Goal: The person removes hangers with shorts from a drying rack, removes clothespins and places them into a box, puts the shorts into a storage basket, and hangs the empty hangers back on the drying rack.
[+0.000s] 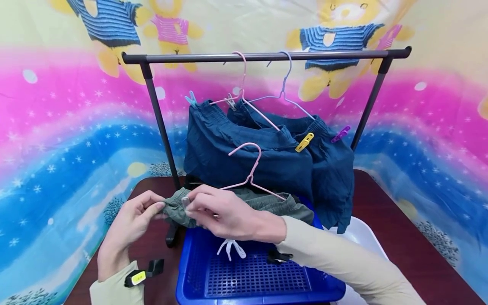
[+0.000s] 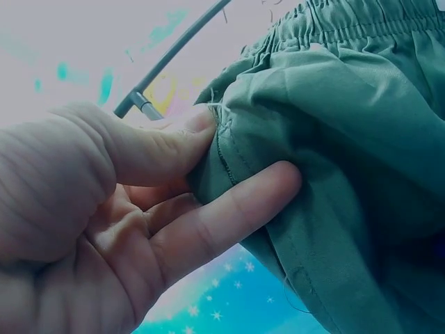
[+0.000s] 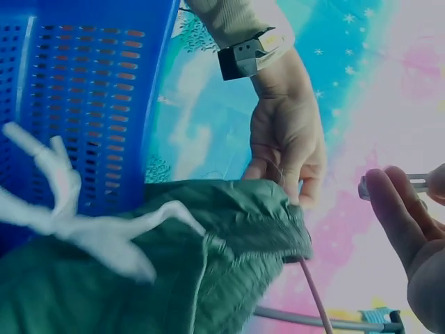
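Note:
Green drawstring shorts (image 1: pixel 284 206) with a gathered elastic waistband hang over the basket, a pink hanger (image 1: pixel 249 180) tucked into the waist. My left hand (image 1: pixel 131 218) pinches the cloth at the left end of the waistband between thumb and fingers. In the left wrist view the thumb (image 2: pixel 167 142) presses on the side seam. Close beside that end, my right hand (image 1: pixel 228 214) pinches a light grey clothespin (image 3: pixel 419 177), held apart from the cloth in the right wrist view. White drawstring (image 3: pixel 90 229) dangles from the front of the shorts.
A dark metal rack (image 1: pixel 171 58) stands behind. Two pairs of navy shorts (image 1: pixel 244 156) hang there on a pink and a blue hanger, with clothespins, one yellow (image 1: pixel 304 142) and one purple (image 1: pixel 340 134). Below are a blue basket (image 1: pixel 183 271) and a white tub (image 1: pixel 366 233).

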Available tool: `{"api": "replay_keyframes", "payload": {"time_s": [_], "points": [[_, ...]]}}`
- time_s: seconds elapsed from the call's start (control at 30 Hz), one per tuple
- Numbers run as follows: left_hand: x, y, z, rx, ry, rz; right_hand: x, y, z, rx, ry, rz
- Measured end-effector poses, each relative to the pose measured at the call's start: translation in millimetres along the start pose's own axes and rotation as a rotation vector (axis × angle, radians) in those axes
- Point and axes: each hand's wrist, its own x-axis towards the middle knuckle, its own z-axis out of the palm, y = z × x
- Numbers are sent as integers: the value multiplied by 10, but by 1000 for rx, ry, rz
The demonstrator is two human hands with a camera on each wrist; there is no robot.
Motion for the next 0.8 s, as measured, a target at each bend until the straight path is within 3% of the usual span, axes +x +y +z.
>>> {"api": "replay_keyframes", "payload": {"time_s": [0.37,0.8], "points": [[-17,-24,-9,-5,5,6,-425,14,-452,-27,4,30],[3,-28,4,-34,3,17,-930,-121,-1000,-97,-13,162]]}}
